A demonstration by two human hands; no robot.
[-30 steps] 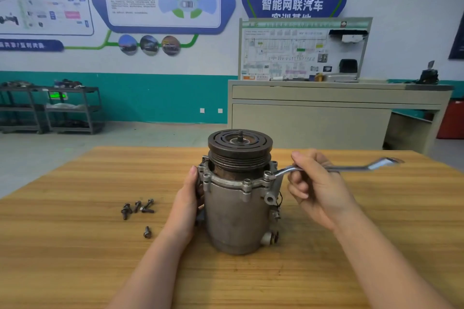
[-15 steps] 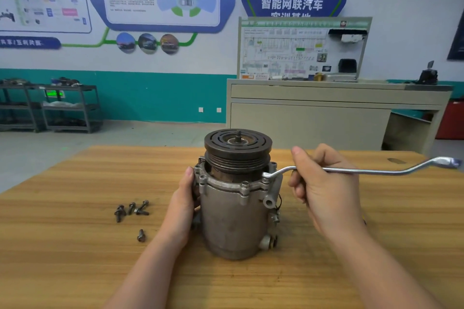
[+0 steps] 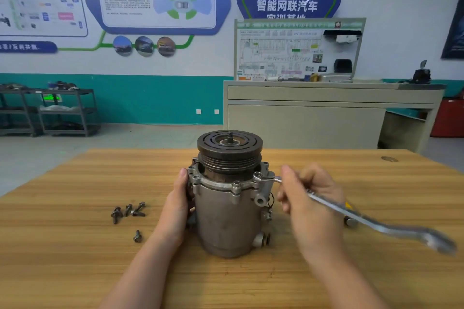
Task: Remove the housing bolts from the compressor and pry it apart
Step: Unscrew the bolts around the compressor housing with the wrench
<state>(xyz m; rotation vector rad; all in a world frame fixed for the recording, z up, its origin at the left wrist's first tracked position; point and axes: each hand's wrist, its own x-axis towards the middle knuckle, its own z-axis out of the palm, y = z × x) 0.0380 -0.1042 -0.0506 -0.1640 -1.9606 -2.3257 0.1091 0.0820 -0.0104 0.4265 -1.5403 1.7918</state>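
- Wide wooden worktop (image 3: 75, 246), light-brown plank grain, fills lower half of view; beyond it a grey floor, teal-banded wall w/ blue posters, a beige cabinet (image 3: 313, 118) carrying a wiring-diagram board.
- Grey cast-metal cylindrical compressor (image 3: 226, 216) stands upright at approx. centre of worktop, dark grooved round pulley (image 3: 229, 148) on top w/ a short shaft stub poking up at its middle.
- Left hand (image 3: 177, 204) lies against compressor's left side, palm to the housing, fingers going round the back out of sight; thumb up by the flange. It braces/grips the body.
- Right hand (image 3: 308, 198) just right of compressor, fingers curled round the long silver offset ring wrench (image 3: 351, 213), clamped on the shank near its front end.
- Wrench's ring end sits on a housing bolt (image 3: 258, 175) at flange's right-front corner; shank runs back-right over the worktop toward the viewer, far end blurred.
- Another flange bolt (image 3: 236, 184) sits in place at front.
- Four loose dark flanged bolts (image 3: 128, 212) lie on worktop left of compressor: three bunched close together, one apart, nearer the viewer (image 3: 137, 236).
- Small cylindrical silver piece (image 3: 351, 222) on worktop under wrench shank, partly hidden; can't tell what it is.
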